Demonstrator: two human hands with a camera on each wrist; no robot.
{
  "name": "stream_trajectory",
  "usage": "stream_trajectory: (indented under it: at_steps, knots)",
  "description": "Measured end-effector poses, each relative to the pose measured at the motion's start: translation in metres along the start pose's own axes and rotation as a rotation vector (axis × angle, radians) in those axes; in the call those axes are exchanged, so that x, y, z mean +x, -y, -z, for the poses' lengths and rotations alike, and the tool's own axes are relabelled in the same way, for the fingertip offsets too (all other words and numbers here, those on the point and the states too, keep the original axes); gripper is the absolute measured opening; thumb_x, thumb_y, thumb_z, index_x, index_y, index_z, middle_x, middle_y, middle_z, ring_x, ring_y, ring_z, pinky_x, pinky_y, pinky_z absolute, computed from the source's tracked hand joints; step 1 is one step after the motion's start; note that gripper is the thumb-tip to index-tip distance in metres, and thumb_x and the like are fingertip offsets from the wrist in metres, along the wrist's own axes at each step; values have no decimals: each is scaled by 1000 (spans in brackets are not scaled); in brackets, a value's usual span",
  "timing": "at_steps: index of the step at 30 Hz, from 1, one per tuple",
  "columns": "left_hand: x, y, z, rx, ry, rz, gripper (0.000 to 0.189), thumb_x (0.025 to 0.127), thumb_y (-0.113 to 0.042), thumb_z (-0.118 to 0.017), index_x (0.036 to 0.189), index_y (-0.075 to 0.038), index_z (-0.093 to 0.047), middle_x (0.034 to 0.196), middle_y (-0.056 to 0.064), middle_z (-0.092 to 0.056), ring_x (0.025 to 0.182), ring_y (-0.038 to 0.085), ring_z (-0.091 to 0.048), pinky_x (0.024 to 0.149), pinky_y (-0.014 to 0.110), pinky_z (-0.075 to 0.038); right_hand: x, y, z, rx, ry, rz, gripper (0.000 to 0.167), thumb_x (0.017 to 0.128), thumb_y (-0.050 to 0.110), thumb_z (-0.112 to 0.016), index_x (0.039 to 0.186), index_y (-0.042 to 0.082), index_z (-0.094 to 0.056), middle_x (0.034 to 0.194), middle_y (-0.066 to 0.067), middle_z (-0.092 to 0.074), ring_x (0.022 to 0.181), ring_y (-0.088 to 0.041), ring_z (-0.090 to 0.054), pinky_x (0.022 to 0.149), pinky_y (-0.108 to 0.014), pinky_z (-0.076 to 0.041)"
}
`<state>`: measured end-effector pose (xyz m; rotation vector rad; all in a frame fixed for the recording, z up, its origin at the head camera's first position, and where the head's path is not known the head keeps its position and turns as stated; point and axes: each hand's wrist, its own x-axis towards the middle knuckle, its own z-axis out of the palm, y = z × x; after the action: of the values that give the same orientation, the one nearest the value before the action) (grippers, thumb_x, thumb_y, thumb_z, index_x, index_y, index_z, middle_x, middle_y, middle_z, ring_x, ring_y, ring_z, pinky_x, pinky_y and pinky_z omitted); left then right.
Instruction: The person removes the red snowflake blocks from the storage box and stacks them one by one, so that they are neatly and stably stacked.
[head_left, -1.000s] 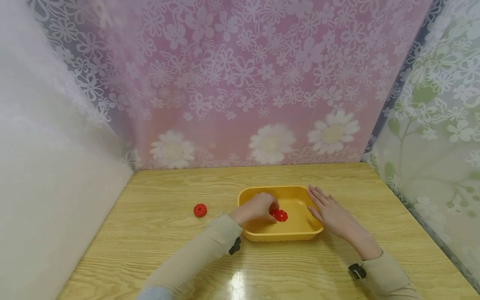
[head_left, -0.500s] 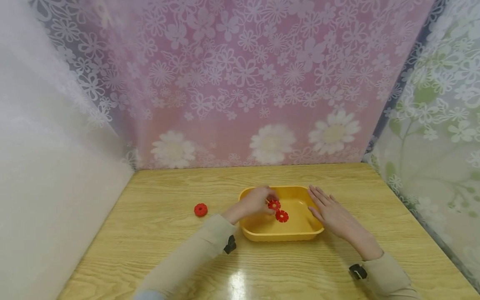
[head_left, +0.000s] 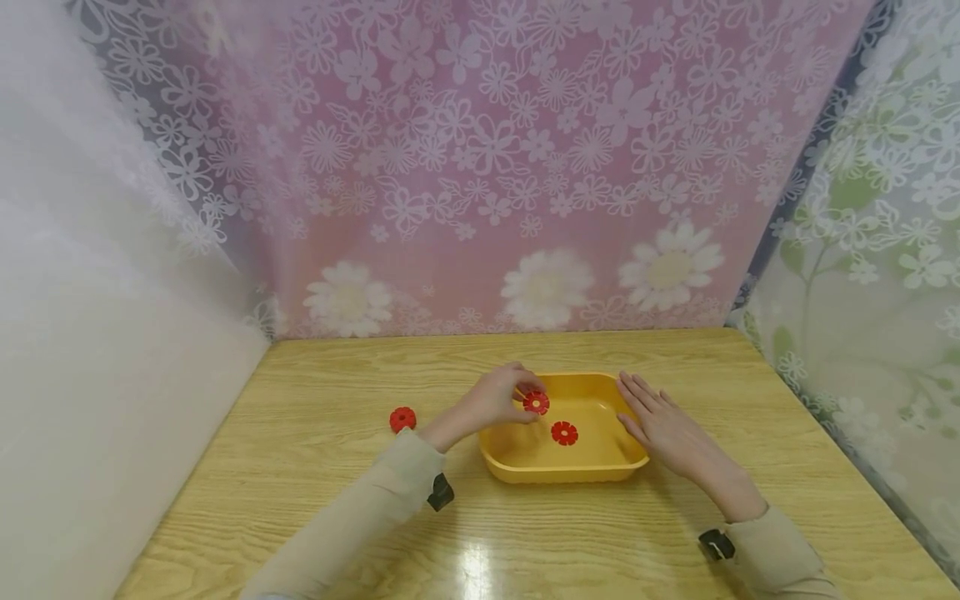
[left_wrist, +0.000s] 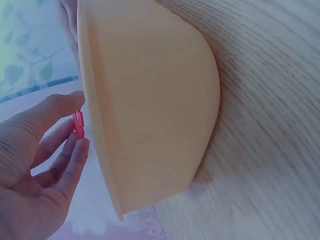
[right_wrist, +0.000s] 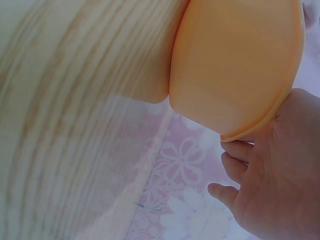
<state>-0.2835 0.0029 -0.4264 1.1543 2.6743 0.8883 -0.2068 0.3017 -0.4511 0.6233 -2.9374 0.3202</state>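
Note:
In the head view a yellow plastic tray (head_left: 566, 474) sits on the table. My left hand (head_left: 491, 398) is over the tray's left rim and pinches a red flower-shaped disc (head_left: 536, 403) between thumb and fingers. The left wrist view shows this disc (left_wrist: 78, 124) edge-on at the fingertips, level with the rim. A second red flower-shaped disc (head_left: 565, 433) lies flat on the tray floor. My right hand (head_left: 671, 429) rests with straight fingers along the tray's right rim, the thumb over the inside. From the right wrist, these fingers (right_wrist: 237, 165) show against the tray's outer side.
A thicker red flower-shaped piece, like a small stack of discs (head_left: 402, 418), stands on the wooden table (head_left: 330, 467) left of the tray, close beyond my left sleeve. A pink flowered curtain (head_left: 450, 208) hangs along the back edge, with pale curtains at both sides.
My left hand has lifted one red disc from beside the other in the tray and moved left and away with it toward the left rim. The right hand stays in place.

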Motion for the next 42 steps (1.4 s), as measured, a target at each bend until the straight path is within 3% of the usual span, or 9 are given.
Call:
stream_trajectory:
  at_steps: [11,26,42]
  knots:
    - [-19,14,15,-24,-48,29,36,84,-14,-84,118,-9,-71,109,3,-62,103,19,-65,87,28,-58,0,3,2,-7,-4,-1,60,105,22,-55,154,-7,-34,161,-25,-28,148,-43,-28,116,-66,-25]
    - [-47,48,42,5,-156,81,37,80,-12,-87,114,-7,-72,109,6,-65,98,22,-67,84,29,-60,0,0,-2,4,-11,0,61,106,23,-54,154,-7,-33,162,-25,-28,148,-44,-27,115,-67,-25]
    - [-86,75,62,-15,-189,177,36,81,-10,-86,113,-6,-72,106,6,-65,98,24,-66,86,36,-60,1,2,0,-4,-4,-2,61,106,25,-54,154,-7,-33,162,-25,-28,148,-44,-28,115,-67,-25]
